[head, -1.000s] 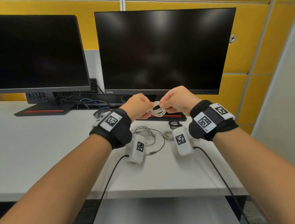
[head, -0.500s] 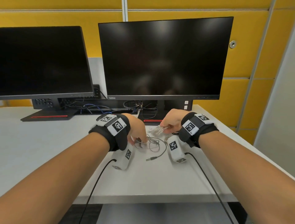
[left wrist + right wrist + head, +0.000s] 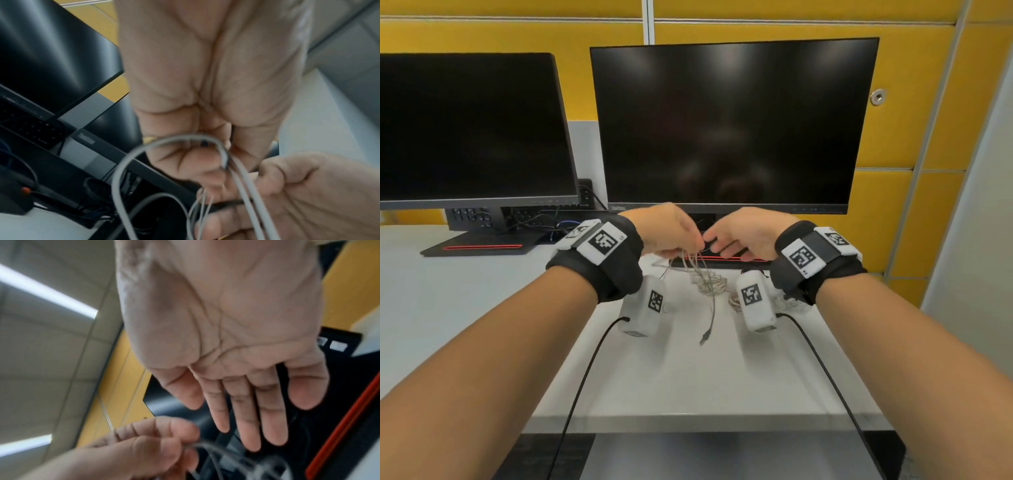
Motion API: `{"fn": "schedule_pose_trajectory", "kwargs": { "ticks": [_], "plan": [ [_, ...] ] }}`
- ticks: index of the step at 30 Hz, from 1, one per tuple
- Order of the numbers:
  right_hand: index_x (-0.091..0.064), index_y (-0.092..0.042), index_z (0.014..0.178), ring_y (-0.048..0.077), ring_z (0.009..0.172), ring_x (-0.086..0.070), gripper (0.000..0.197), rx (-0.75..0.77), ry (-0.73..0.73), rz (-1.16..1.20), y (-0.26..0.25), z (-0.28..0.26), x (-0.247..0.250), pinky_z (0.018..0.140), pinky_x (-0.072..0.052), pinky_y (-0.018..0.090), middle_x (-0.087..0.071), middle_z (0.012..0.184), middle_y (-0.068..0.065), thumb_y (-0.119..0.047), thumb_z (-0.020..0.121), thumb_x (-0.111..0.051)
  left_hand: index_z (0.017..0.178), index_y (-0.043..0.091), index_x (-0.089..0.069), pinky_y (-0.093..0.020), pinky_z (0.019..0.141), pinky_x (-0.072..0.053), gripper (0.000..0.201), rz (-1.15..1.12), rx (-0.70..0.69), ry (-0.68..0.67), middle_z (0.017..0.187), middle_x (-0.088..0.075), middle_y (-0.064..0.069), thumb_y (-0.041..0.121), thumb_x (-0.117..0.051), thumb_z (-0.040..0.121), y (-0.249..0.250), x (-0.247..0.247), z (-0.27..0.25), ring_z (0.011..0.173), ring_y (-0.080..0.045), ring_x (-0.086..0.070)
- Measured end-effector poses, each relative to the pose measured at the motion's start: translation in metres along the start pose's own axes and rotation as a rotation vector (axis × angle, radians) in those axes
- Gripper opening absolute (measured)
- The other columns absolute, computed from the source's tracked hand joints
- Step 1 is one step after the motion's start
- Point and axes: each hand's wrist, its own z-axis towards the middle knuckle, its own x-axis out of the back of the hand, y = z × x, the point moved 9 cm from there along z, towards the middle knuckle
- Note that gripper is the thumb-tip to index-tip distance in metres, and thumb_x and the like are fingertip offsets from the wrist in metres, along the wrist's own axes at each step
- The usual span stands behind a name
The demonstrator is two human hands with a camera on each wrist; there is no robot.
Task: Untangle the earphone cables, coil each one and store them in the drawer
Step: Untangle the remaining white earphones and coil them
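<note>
My left hand (image 3: 671, 233) is raised in front of the middle monitor and grips a loose grey earphone cable (image 3: 698, 267). The cable's loops hang down and its jack (image 3: 703, 339) dangles just above the table. In the left wrist view the fist (image 3: 205, 97) is closed over the grey cable (image 3: 127, 170). My right hand (image 3: 743, 236) is beside the left one with its fingers (image 3: 236, 402) straight and nothing in the palm. A coiled white earphone (image 3: 710, 286) lies on the table under the hands. Another small coil (image 3: 734, 301) is partly hidden by my right wrist camera.
The white table (image 3: 688, 383) carries two dark monitors (image 3: 732, 123), (image 3: 469, 130) on black stands with red stripes (image 3: 482, 246). Cables cluster behind the left stand. Yellow wall panels are behind. A grey surface (image 3: 722, 455) shows below the table's front edge.
Both hands first held the white coil, then lowered it onto the table. My left hand has picked up the grey cable and lifted it; my right hand has opened.
</note>
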Motion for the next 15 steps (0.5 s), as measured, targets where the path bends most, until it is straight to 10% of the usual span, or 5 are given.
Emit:
{"fn": "schedule_pose_trajectory", "kwargs": {
  "ticks": [10,15],
  "plan": [
    [-0.063,-0.014,0.099,0.018,0.072,-0.064,0.017,0.272,0.04,0.524,-0.038,-0.018,0.014,0.08,-0.051,0.037,-0.061,0.067,0.0,-0.018,0.1,-0.047,0.112,0.02,-0.061,-0.016,0.048,-0.039,0.019,-0.764,-0.19,0.242,0.087,-0.059,-0.001,0.029,-0.052,0.099,0.029,0.044,-0.012,0.056,-0.005,-0.042],
    [-0.06,-0.013,0.122,0.024,0.082,-0.07,0.038,0.252,0.038,0.705,-0.037,-0.013,0.011,0.072,-0.055,0.036,-0.072,0.096,0.007,-0.036,0.105,-0.035,0.125,0.021,-0.057,-0.016,0.046,-0.035,0.035,-0.868,-0.249,0.181,0.09,-0.061,-0.001,0.041,-0.041,0.101,0.023,0.038,-0.009,0.056,-0.006,-0.044]
  ]
}}
